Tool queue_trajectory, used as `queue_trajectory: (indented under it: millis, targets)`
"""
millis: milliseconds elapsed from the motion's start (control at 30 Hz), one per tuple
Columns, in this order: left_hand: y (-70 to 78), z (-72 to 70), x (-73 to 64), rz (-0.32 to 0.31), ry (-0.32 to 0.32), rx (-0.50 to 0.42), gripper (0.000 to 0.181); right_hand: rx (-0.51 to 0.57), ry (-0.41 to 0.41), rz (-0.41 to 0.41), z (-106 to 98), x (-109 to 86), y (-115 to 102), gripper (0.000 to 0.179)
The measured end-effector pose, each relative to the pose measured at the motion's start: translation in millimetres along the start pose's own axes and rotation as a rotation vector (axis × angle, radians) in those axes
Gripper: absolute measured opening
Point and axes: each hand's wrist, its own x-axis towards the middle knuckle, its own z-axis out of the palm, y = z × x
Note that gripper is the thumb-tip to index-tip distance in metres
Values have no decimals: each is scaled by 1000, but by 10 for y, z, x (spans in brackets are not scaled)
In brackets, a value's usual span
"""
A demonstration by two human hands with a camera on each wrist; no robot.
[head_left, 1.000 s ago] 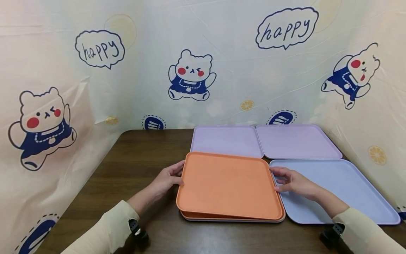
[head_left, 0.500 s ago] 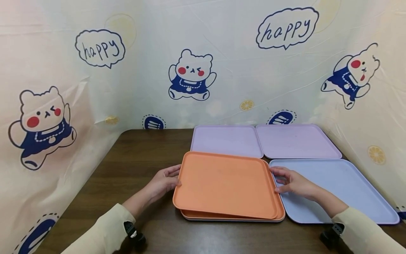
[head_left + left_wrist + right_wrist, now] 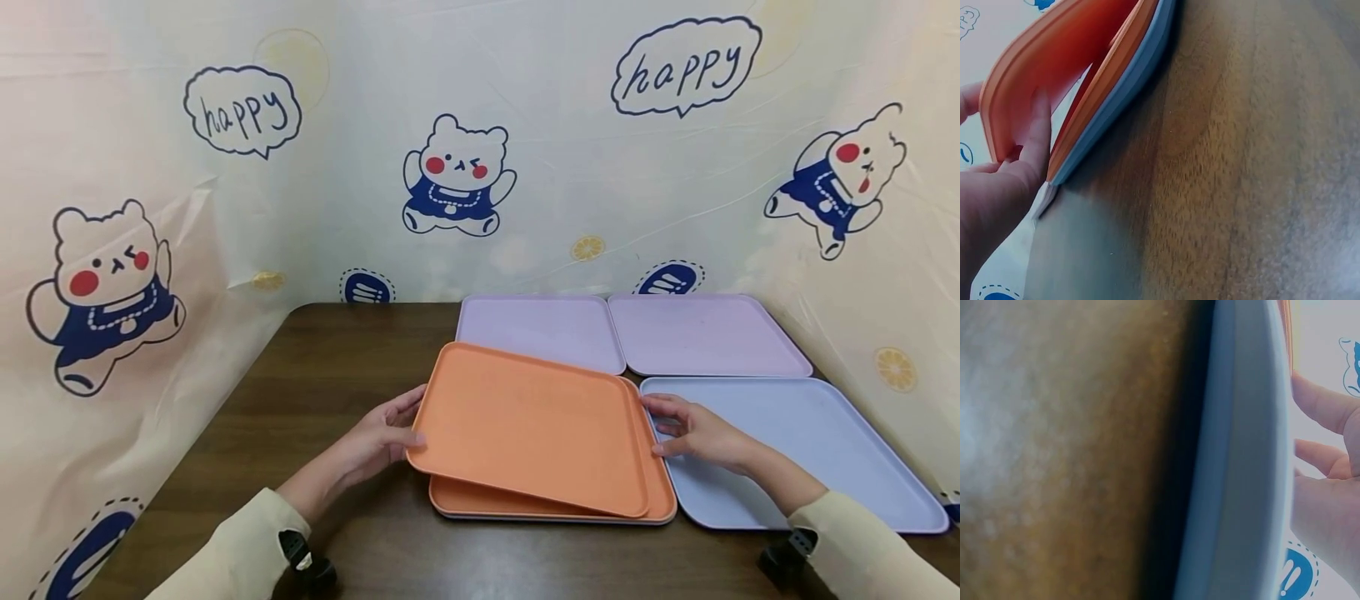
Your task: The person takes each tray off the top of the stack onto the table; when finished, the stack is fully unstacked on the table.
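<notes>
In the head view, an upper orange tray (image 3: 532, 425) is tilted, its left side raised off the stack and its right side low. My left hand (image 3: 378, 442) pinches its left edge, thumb on the rim and fingers beneath, as the left wrist view also shows. Under it lies a lower orange tray (image 3: 476, 498), on top of a blue-grey tray (image 3: 1125, 90) whose rim shows in the left wrist view. At the stack's right edge my right hand (image 3: 705, 435) rests its thumb and fingertips, spread apart, above the blue tray (image 3: 802, 450).
Two lilac trays, a left one (image 3: 536, 329) and a right one (image 3: 708, 333), lie side by side along the back of the dark wooden table (image 3: 300, 392). A printed curtain (image 3: 322, 192) stands behind the table and at both sides.
The upper orange tray has slid a little left and its left side has risen, uncovering more of the lower orange tray. My left hand moved left with it; my right hand stays nearly still.
</notes>
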Motion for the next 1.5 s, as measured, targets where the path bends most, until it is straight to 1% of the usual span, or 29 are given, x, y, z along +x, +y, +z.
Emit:
queue_trajectory:
  millis: [133,200,367,567,733,867,1067,1133,1200,1367,1433,1500]
  targets:
    - [5,10,-31,2,-67,-20,93,-5,6,7,-8,13,39,85]
    - [6,15,-37,10,-84,-33,94,-8,11,10,-13,16,51,85]
    - [12,20,-56,39,-92,-39,92,-13,12,8,-18,9,32,86]
    - [8,35,-83,77,-69,-55,85,-12,9,10,-19,10,42,86]
    - [12,55,-88,92,-9,-72,82,-6,8,1,-19,4,48,85]
    - [21,62,-113,95,51,-50,78,9,1,-7,-12,-4,39,85]
    - [101,24,-153,148,155,-13,67,-2,6,-24,-16,3,33,85]
    - [139,2,-162,165,190,-10,65,-3,10,-14,-20,5,31,85]
    - [173,-24,-172,171,227,-18,65,-5,10,-2,-24,8,34,85]
    - [231,-107,-202,157,317,-54,64,-6,12,8,-23,17,44,86]
    - [247,-156,-222,166,344,-83,63,-6,13,7,-19,21,51,86]
    - [264,-217,-248,195,369,-122,63,-7,13,5,-13,25,56,85]
